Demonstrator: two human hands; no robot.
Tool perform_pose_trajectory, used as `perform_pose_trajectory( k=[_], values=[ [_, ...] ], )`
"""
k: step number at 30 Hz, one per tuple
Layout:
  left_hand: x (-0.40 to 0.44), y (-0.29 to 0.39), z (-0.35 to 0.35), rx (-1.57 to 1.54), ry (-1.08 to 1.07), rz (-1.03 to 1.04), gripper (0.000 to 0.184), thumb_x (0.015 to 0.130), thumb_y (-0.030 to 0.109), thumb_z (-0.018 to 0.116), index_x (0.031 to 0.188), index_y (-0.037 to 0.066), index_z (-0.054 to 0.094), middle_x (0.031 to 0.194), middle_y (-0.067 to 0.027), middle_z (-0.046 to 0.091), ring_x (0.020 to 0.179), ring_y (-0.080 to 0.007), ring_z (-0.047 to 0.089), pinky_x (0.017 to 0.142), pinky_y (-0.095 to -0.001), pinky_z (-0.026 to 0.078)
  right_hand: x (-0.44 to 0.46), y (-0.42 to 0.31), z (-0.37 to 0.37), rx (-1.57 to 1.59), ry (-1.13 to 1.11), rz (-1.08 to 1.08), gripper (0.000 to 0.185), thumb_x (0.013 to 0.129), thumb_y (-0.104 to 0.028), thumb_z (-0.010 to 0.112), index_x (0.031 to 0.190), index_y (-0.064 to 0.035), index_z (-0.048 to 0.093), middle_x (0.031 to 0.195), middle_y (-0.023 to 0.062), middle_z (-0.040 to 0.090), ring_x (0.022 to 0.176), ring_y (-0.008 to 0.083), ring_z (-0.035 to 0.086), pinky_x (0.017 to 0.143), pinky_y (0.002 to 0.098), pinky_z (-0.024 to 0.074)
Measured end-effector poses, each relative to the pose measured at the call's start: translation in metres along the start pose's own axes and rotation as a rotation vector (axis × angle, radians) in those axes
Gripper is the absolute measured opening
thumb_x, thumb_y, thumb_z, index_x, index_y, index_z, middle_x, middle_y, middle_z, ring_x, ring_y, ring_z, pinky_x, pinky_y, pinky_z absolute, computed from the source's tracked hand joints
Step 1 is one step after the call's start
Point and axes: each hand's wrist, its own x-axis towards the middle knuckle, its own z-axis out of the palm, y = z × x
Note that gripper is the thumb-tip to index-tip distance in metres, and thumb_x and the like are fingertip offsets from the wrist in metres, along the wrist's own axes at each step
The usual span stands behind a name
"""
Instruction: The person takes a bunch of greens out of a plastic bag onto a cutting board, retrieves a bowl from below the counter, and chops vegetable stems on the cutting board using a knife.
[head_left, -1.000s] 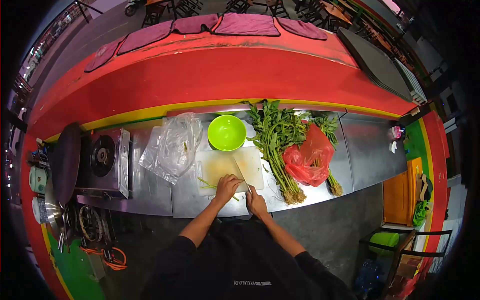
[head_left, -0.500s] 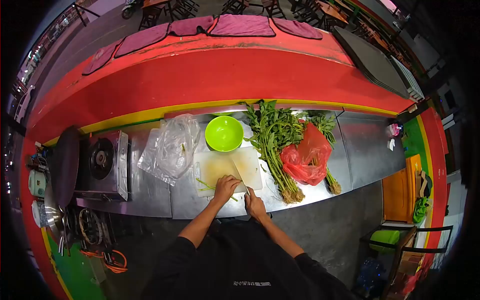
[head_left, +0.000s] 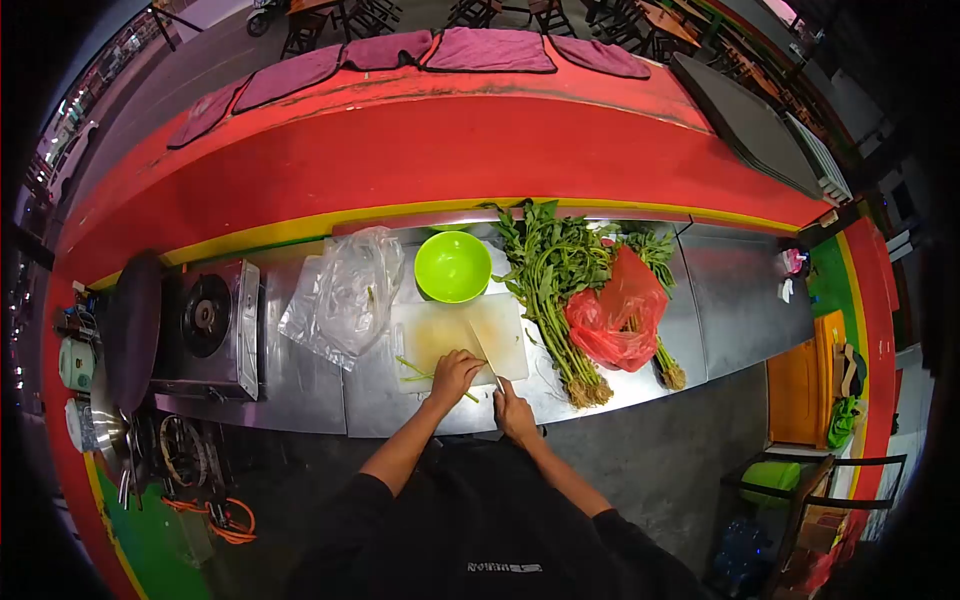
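My right hand [head_left: 515, 414] is closed round the handle of a knife [head_left: 486, 351], whose blade slants up and left over the white cutting board [head_left: 412, 318]. Close to the blade, the curled fingers of my left hand [head_left: 456, 376] press green vegetable stems [head_left: 411, 367] against the board. Stem ends stick out to the left of that hand and below it; the part under the fingers is hidden. Behind the board stands a bright green bowl [head_left: 453, 267], with nothing visible in it.
Leafy greens with roots [head_left: 555, 290] lie right of the board, beside a red plastic bag [head_left: 622, 320]. A clear plastic bag [head_left: 350, 295] is on the left, then a gas stove [head_left: 207, 325]. A red wall [head_left: 430, 150] rises behind the steel counter [head_left: 735, 300].
The whole view has shifted very slightly. Both hands and the knife stay at almost the same place on the board, and the stems remain under my left hand.
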Motion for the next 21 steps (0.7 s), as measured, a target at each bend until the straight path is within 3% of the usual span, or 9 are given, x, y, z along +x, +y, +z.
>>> perform_pose_trajectory(
  k=[2,6,21],
  values=[
    [-0.002,0.001,-0.001,-0.011,-0.005,-0.009,0.015,0.089,0.018,0.070,0.099,0.012,0.079,0.089,-0.0038,0.067,0.090,-0.0268,0.061,0.080,-0.0418,0.046,0.006,-0.007,-0.003,-0.010,-0.065,0.049,0.040,0.104,-0.031,0.047,0.141,-0.0171,0.043,0.083,0.0323,0.068,0.079,0.0541,0.066,0.073,0.0629,0.0503],
    [0.000,0.000,-0.002,-0.003,0.006,0.002,0.015,0.089,0.019,0.070,0.099,0.011,0.078,0.091,-0.0035,0.068,0.091,-0.0267,0.062,0.081,-0.0415,0.046,0.004,-0.009,-0.009,0.047,-0.024,0.012,0.038,0.104,-0.030,0.049,0.139,-0.0160,0.046,0.078,0.0335,0.066,0.076,0.0558,0.064,0.069,0.0629,0.0494],
    [0.002,-0.002,-0.001,-0.047,0.012,0.005,0.014,0.089,0.019,0.070,0.096,0.010,0.078,0.091,-0.0049,0.069,0.091,-0.0273,0.062,0.081,-0.0425,0.046,0.008,-0.009,-0.006,0.018,-0.049,0.037,0.039,0.103,-0.030,0.049,0.140,-0.0165,0.045,0.080,0.0334,0.067,0.078,0.0552,0.064,0.071,0.0630,0.0493]
  ],
)
